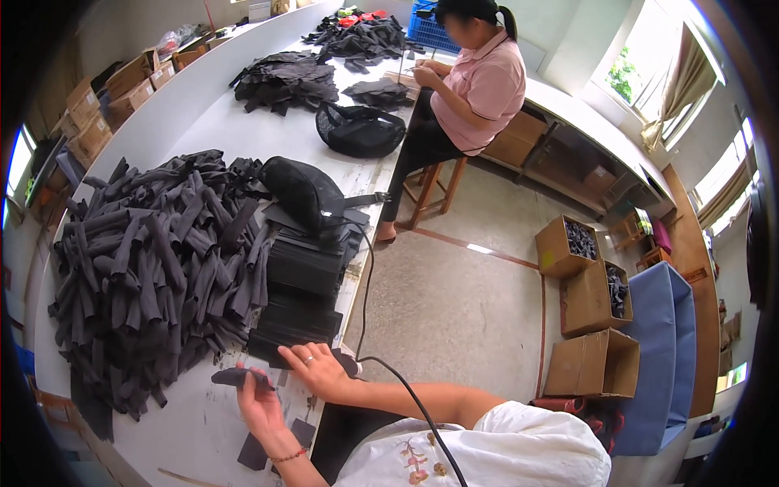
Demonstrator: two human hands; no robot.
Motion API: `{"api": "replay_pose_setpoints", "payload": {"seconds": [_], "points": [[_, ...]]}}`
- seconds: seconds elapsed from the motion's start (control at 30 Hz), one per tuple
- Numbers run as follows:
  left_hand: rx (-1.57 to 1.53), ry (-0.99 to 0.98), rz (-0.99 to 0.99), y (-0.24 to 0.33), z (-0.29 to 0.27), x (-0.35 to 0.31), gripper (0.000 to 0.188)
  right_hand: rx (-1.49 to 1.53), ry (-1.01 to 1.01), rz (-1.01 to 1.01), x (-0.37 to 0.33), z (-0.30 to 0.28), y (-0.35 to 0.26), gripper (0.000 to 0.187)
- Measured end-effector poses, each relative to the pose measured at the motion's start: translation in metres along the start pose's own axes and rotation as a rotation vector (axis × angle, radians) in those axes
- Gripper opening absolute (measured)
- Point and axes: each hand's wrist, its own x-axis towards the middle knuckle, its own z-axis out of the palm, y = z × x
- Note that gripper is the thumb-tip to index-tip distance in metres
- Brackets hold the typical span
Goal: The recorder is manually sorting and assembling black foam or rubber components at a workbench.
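Observation:
My left hand (261, 415), a red bracelet on its wrist, is closed on a dark grey fabric piece (231, 377), held between thumb and fingers above the table's near part. My right hand (319, 372), a ring on one finger, lies at the near edge of a stack of flat black strips (294, 323). Its fingers are stretched out and touch the strips; whether they pinch one cannot be made out. A large heap of rolled dark grey fabric pieces (166, 252) covers the table left of the strips. Beside my left wrist lie flat dark pieces (254, 452).
Black mesh bags (302, 193) lie beyond the strips. A black cable (367, 300) hangs along the table edge, crossing my right forearm. A co-worker in pink (489, 81) sits at the far right side of the table. Cardboard boxes (574, 300) stand on the floor to the right.

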Motion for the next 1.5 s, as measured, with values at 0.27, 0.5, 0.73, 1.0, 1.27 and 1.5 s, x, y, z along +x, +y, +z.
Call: {"api": "replay_pose_setpoints", "payload": {"seconds": [0.27,0.5,0.73,1.0,1.27,1.5], "points": [[0.026,0.009,-0.027,-0.004,0.006,0.014,0.043,0.032,-0.030,0.012,-0.002,-0.002,0.002,0.065],[0.122,0.014,-0.016,-0.007,0.015,0.020,0.042,0.034,-0.036,0.007,-0.002,-0.002,0.004,0.059],[0.121,-0.020,-0.035,-0.012,0.012,0.031,0.043,0.037,-0.058,0.042,-0.003,0.002,0.004,0.059],[0.181,-0.002,-0.026,-0.018,0.019,0.036,0.043,0.048,-0.044,0.051,-0.001,0.000,0.007,0.060],[0.175,0.021,-0.050,-0.016,0.023,0.037,0.043,0.043,-0.031,0.050,-0.002,-0.001,0.005,0.061],[0.072,-0.021,0.000,0.002,0.018,0.010,0.043,0.115,-0.027,0.037,-0.006,0.003,-0.006,0.058]]}}
